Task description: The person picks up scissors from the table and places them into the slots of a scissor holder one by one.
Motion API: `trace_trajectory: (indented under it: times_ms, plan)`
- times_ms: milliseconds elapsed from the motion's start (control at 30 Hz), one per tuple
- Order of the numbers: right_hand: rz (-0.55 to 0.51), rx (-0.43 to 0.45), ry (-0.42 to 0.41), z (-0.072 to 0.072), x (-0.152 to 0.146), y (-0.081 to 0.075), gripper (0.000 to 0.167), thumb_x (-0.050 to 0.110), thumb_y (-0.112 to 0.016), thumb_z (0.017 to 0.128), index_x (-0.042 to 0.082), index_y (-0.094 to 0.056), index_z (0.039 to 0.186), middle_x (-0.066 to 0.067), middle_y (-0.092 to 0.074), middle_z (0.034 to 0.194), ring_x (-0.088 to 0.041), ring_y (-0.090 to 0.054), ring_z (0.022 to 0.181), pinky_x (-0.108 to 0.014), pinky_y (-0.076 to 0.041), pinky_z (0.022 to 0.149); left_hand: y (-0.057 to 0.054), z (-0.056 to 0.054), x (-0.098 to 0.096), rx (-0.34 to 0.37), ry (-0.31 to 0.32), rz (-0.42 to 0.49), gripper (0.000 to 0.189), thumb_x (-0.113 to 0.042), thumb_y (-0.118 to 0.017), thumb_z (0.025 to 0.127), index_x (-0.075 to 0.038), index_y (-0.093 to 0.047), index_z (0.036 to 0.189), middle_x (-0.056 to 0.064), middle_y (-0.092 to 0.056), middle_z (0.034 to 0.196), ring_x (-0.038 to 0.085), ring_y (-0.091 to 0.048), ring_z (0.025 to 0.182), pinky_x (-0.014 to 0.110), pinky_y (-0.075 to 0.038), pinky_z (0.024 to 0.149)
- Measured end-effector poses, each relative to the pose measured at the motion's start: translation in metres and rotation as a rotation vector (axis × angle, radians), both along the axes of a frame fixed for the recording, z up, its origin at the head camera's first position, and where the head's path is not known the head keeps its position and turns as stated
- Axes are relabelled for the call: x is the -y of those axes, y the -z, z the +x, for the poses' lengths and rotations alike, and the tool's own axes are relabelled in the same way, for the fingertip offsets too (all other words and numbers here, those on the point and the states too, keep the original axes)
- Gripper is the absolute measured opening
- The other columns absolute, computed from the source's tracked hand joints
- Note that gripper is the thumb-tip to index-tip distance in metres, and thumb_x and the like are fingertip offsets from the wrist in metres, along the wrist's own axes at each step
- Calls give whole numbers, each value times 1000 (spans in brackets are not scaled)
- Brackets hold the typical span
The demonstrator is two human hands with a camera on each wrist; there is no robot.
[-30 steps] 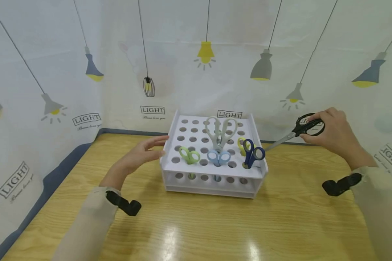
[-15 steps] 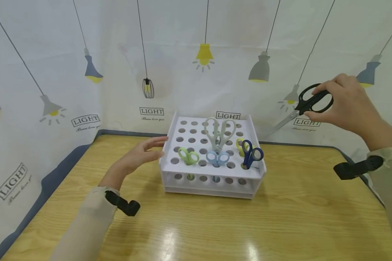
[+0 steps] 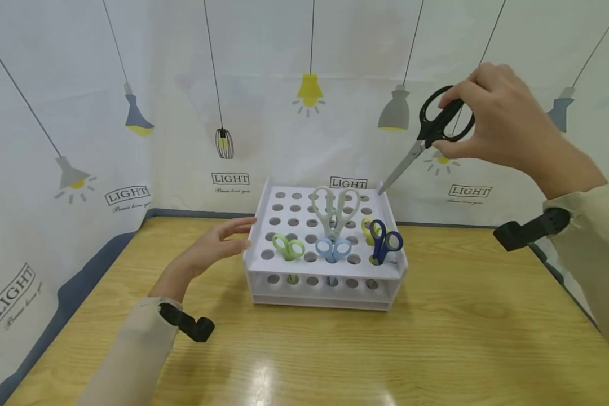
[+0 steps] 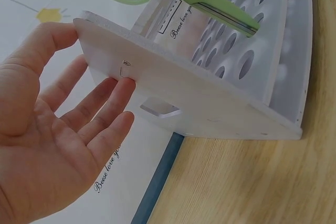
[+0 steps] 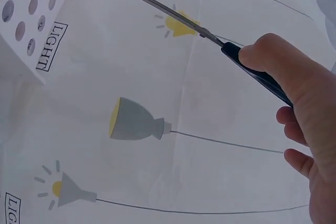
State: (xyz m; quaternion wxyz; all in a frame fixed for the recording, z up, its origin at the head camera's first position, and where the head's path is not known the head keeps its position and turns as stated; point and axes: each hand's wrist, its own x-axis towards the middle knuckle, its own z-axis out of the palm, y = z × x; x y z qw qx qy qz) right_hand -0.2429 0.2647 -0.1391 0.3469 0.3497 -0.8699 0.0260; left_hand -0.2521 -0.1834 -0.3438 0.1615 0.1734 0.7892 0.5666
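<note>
My right hand [image 3: 507,121] pinches a pair of black-handled scissors [image 3: 436,124] by the handles, held up in the air. Their closed blades slant down and left, the tip near the back right corner of a white holed rack [image 3: 259,260]. With fingers extended, my left hand [image 3: 208,251] touches the rack's left side panel; the left wrist view shows its fingertips [image 4: 126,85] against that panel. Standing in the rack's holes are green scissors [image 3: 288,248], light blue scissors [image 3: 333,250], pale grey scissors [image 3: 335,211], yellow scissors [image 3: 367,226] and dark blue scissors [image 3: 385,242].
The rack stands on a wooden table [image 3: 304,349] near its back edge. Behind it hangs a white sheet [image 3: 264,84] printed with lamps and the word LIGHT. A lower holed shelf [image 3: 320,282] runs beneath the rack's top.
My right hand has lifted the black-handled scissors and brought them left, from beside the rack to above its back right corner. The left hand stays at the rack's side.
</note>
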Motion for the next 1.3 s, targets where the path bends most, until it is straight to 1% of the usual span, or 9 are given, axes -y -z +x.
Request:
trace_trajectory:
  times_ms: [267, 467, 600, 733, 833, 933, 1067, 1133, 1300]
  plan:
    - [46, -19, -25, -6, 38, -16, 51, 18, -81, 62, -5, -59, 102, -20, -44, 92, -38, -36, 90, -50, -30, 76, 1, 0, -2, -1, -2, -14, 57, -27, -60, 89, -19, -38, 140, 15, -34, 140, 36, -31, 127, 53, -32, 98]
    - [50, -9, -20, -9, 61, -25, 50, 21, -79, 66, -3, -59, 105, -19, -44, 96, -36, -37, 94, -50, -31, 80, -1, -1, -4, -10, -6, -9, 56, -26, -60, 89, -19, -38, 140, 15, -35, 140, 35, -31, 127, 53, -31, 98]
    - [73, 3, -26, -12, 78, -28, 51, 23, -78, 68, -3, -58, 107, -18, -46, 101, -36, -37, 97, -50, -31, 85, -2, 0, -5, -1, -8, 7, 56, -25, -60, 88, -18, -38, 140, 15, -35, 140, 34, -33, 126, 53, -31, 98]
    - [103, -5, -59, -18, 97, -27, 52, 27, -77, 70, -2, -58, 109, -17, -48, 103, -34, -38, 101, -48, -32, 89, -3, 2, -4, 0, -12, 15, 57, -25, -60, 88, -18, -38, 140, 15, -35, 140, 34, -34, 126, 53, -31, 98]
    - [127, -8, -85, -24, 110, -23, 53, 29, -76, 71, -2, -58, 110, -16, -49, 105, -33, -40, 102, -47, -34, 88, -4, 2, -5, -6, -15, 21, 57, -25, -59, 88, -18, -38, 140, 15, -35, 139, 34, -34, 125, 53, -31, 98]
    - [155, -10, -116, -30, 122, -15, 54, 32, -75, 72, -1, -58, 111, -15, -50, 106, -32, -41, 99, -47, -36, 84, -4, 2, -6, -13, -11, 28, 57, -23, -59, 88, -16, -39, 140, 16, -36, 139, 34, -34, 125, 53, -32, 98]
    - [184, 3, -168, -36, 134, 0, 52, 35, -74, 72, 2, -59, 109, -13, -51, 106, -31, -44, 97, -46, -38, 83, -2, 2, -9, -12, 0, 31, 56, -23, -59, 88, -17, -39, 140, 16, -36, 139, 36, -31, 127, 52, -32, 98]
    - [197, 17, -193, -37, 140, 8, 51, 35, -74, 71, 3, -60, 108, -12, -52, 107, -31, -45, 99, -46, -38, 84, 0, 2, -11, -14, 7, 27, 56, -23, -59, 89, -17, -39, 140, 15, -35, 139, 37, -30, 128, 53, -32, 98]
    - [251, 48, -212, -38, 152, 27, 50, 35, -76, 70, 8, -60, 108, -10, -53, 112, -29, -46, 103, -45, -38, 86, 0, 2, -15, -11, 5, 30, 56, -25, -59, 88, -18, -39, 140, 14, -36, 139, 37, -30, 127, 54, -31, 98]
